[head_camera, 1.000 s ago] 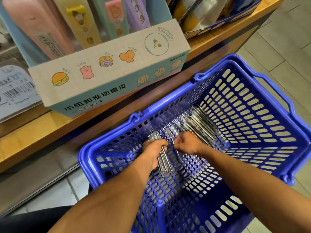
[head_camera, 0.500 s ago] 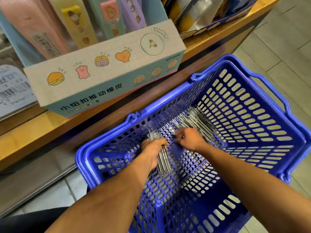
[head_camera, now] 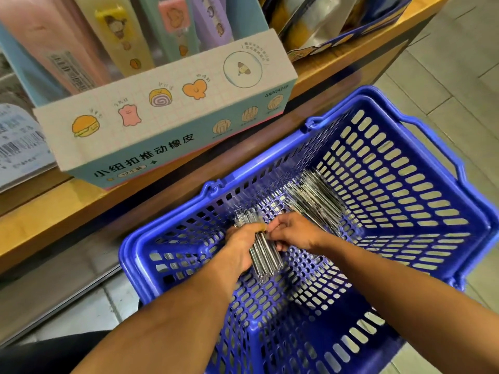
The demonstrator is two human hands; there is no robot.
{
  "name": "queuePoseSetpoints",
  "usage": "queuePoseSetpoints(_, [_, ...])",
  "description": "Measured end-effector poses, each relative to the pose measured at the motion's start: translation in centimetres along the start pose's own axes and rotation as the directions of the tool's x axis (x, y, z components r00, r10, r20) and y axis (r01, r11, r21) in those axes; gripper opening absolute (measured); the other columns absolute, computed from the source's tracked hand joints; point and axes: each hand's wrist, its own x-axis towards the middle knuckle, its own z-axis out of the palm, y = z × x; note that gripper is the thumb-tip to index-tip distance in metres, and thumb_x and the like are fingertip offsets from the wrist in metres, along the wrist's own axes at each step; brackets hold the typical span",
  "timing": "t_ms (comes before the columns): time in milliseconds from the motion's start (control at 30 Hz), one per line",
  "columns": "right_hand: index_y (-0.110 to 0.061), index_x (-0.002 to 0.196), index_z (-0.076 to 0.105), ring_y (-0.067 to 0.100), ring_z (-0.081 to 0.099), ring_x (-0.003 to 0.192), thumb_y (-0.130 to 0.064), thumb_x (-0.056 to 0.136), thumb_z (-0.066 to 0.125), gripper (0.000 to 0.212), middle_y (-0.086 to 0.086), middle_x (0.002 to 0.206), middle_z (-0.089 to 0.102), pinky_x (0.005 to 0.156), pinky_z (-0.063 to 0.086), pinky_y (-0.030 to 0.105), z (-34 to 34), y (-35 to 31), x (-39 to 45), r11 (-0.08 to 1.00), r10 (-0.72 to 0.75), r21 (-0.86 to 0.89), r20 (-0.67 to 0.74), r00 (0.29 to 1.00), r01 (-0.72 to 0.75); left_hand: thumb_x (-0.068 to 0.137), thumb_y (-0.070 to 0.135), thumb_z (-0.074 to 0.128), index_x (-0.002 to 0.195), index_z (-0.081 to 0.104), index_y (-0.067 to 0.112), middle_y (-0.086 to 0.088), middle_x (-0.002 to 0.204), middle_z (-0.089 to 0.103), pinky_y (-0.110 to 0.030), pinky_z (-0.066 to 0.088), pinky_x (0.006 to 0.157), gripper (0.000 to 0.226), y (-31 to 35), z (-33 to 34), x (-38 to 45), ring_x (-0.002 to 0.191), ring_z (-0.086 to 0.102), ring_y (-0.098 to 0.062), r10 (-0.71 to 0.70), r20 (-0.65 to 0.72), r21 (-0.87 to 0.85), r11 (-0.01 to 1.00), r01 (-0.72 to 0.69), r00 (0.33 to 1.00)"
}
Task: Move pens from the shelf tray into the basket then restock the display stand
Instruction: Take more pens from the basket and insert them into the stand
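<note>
A blue slotted plastic basket [head_camera: 421, 184] sits below the shelf edge. Both my hands are inside it. My left hand [head_camera: 240, 247] is closed around a bundle of clear silvery pens [head_camera: 266, 259] that point toward me. Touching the same bundle from the right, my right hand [head_camera: 294, 232] pinches at its upper end. A loose pile of the same pens [head_camera: 316, 198] lies on the basket floor, farther back and to the right.
A wooden shelf [head_camera: 54, 211] runs above the basket. On it stands a pastel cardboard display box [head_camera: 167, 122] with cartoon pictures and tall packets inside. Shiny packets in a tray [head_camera: 324, 25] sit at the top right. Tiled floor lies on the right.
My right hand has slid left and come against the bundle in my left hand. The bundle has shifted slightly. The pile at the back has stayed put.
</note>
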Motion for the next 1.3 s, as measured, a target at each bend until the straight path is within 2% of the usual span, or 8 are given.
queuePoseSetpoints(433, [-0.003, 0.093, 0.071, 0.014, 0.062, 0.065, -0.002, 0.089, 0.064, 0.008, 0.009, 0.084, 0.072, 0.060, 0.054, 0.022, -1.6, 0.9, 0.4, 0.972, 0.025, 0.231, 0.115, 0.993, -0.051, 0.082, 0.002, 0.065, 0.106, 0.065, -0.004, -0.014, 0.069, 0.063, -0.028, 0.051, 0.051, 0.024, 0.0, 0.7, -0.3, 0.053, 0.060, -0.022, 0.073, -0.050, 0.060, 0.996, -0.070, 0.996])
queuePoseSetpoints(533, [-0.007, 0.095, 0.068, 0.020, 0.066, 0.082, 0.000, 0.089, 0.062, 0.010, 0.010, 0.095, 0.069, 0.078, 0.058, 0.035, -3.1, 2.6, 2.5, 0.978, 0.017, -0.194, -0.292, 0.956, -0.077, 0.080, 0.000, 0.065, 0.121, 0.057, -0.009, -0.018, 0.080, 0.060, -0.034, 0.051, 0.064, 0.043, -0.3, 0.6, 0.1, 0.064, 0.058, -0.025, 0.094, -0.084, 0.052, 0.995, -0.090, 0.992])
queuePoseSetpoints(600, [-0.010, 0.104, 0.062, 0.024, 0.064, 0.086, -0.002, 0.090, 0.058, 0.017, 0.007, 0.097, 0.065, 0.080, 0.057, 0.037, -3.8, 3.7, 3.2, 0.764, -0.109, -0.599, -0.486, 0.867, -0.239, 0.081, 0.002, 0.065, 0.126, 0.054, -0.008, -0.018, 0.084, 0.059, -0.038, 0.052, 0.068, 0.048, -0.4, 0.5, 0.2, 0.068, 0.057, -0.026, 0.094, -0.079, 0.054, 0.995, -0.089, 0.992])
queuePoseSetpoints(700, [-0.007, 0.115, 0.052, 0.021, 0.057, 0.074, -0.003, 0.090, 0.061, 0.027, 0.004, 0.086, 0.052, 0.066, 0.049, 0.025, -3.6, 4.7, 3.5, 0.511, -0.150, -0.796, -0.452, 0.879, -0.323, 0.082, 0.001, 0.065, 0.122, 0.057, -0.008, -0.015, 0.076, 0.060, -0.034, 0.052, 0.061, 0.043, -0.3, 0.5, 0.0, 0.061, 0.057, -0.024, 0.096, -0.081, 0.043, 0.995, -0.093, 0.992])
queuePoseSetpoints(933, [-0.008, 0.124, 0.036, 0.013, 0.051, 0.058, -0.002, 0.089, 0.061, 0.043, 0.004, 0.073, 0.046, 0.052, 0.049, 0.024, -2.4, 5.1, 4.0, 0.332, -0.159, -0.897, -0.358, 0.920, -0.291, 0.081, 0.002, 0.065, 0.102, 0.064, -0.001, -0.013, 0.072, 0.061, -0.038, 0.054, 0.064, 0.021, -0.3, 0.3, -0.1, 0.055, 0.056, -0.024, 0.065, -0.090, 0.046, 0.997, -0.061, 0.994])
queuePoseSetpoints(1000, [-0.011, 0.120, 0.037, 0.014, 0.054, 0.060, -0.003, 0.091, 0.058, 0.036, 0.003, 0.074, 0.050, 0.057, 0.054, 0.026, -2.6, 5.0, 3.6, 0.419, -0.194, -0.873, -0.357, 0.914, -0.252, 0.082, 0.004, 0.065, 0.100, 0.065, -0.001, -0.014, 0.073, 0.061, -0.040, 0.055, 0.067, 0.019, -0.3, 0.3, 0.1, 0.056, 0.057, -0.024, 0.057, -0.089, 0.048, 0.997, -0.053, 0.994])
queuePoseSetpoints(1133, [-0.016, 0.098, 0.051, 0.017, 0.066, 0.068, -0.012, 0.090, 0.064, 0.015, 0.004, 0.084, 0.064, 0.055, 0.056, 0.025, -2.4, 3.0, 2.4, 0.929, -0.057, -0.362, -0.345, 0.937, -0.076, 0.082, 0.004, 0.066, 0.096, 0.065, 0.001, -0.012, 0.069, 0.063, -0.035, 0.054, 0.062, 0.014, -0.2, 0.1, 0.5, 0.054, 0.059, -0.023, 0.066, -0.092, 0.039, 0.997, -0.062, 0.994])
queuePoseSetpoints(1300, [-0.004, 0.094, 0.061, 0.017, 0.060, 0.061, -0.004, 0.089, 0.063, 0.005, 0.009, 0.075, 0.064, 0.060, 0.052, 0.033, -0.7, 1.0, 0.2, 0.999, -0.030, 0.021, -0.022, 0.999, 0.030, 0.091, 0.009, 0.059, 0.116, 0.058, -0.006, -0.028, 0.102, 0.069, -0.048, 0.060, 0.072, 0.030, 0.0, 0.2, -0.2, 0.085, 0.070, -0.041, -0.017, 0.040, 0.002, 1.000, 0.017, 0.999])
